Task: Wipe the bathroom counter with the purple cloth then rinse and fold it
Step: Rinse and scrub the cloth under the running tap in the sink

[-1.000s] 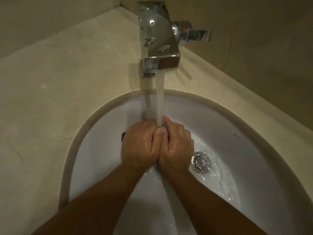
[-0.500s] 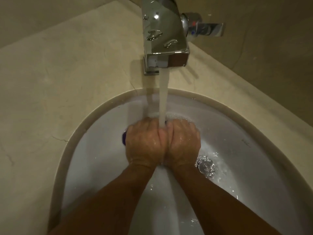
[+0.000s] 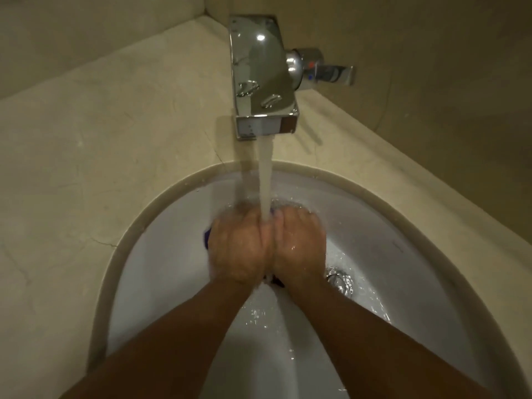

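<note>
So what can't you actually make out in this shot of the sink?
Purple cloth: in the head view the left hand and right hand cover it. Only slivers show, so its condition cannot be told.
The grip underneath: hidden by the backs of the hands and blurred by the water stream.
Drain: blurred by rippling water.
Sink: its near rim is cut off by the bottom edge.
</note>
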